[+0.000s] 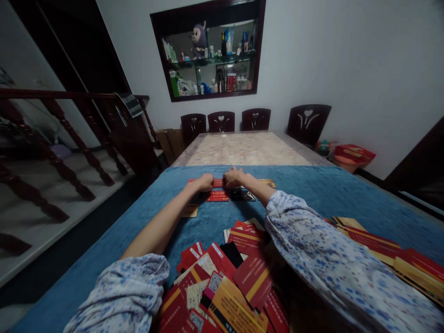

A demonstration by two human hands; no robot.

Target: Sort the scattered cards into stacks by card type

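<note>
Both arms reach forward over a blue cloth. My left hand (206,182), fingers curled, grips the left end of a red card (218,182) lying flat in the far row. My right hand (233,177) is closed at the same card's right end; its fingertips are partly hidden. Just nearer lie another red card (218,196) and a black card (243,195), side by side. A gold card (267,183) shows beyond my right wrist, and a second gold card (190,211) lies by my left forearm. Between my forearms spreads a heap of mixed cards (253,277).
More red and gold cards (376,243) lie at the right, partly behind my sleeve. The blue cloth (312,185) covers the table's near part; the patterned tabletop (239,148) extends beyond. Dark chairs (222,121) stand behind it. A wooden railing (58,115) runs along the left.
</note>
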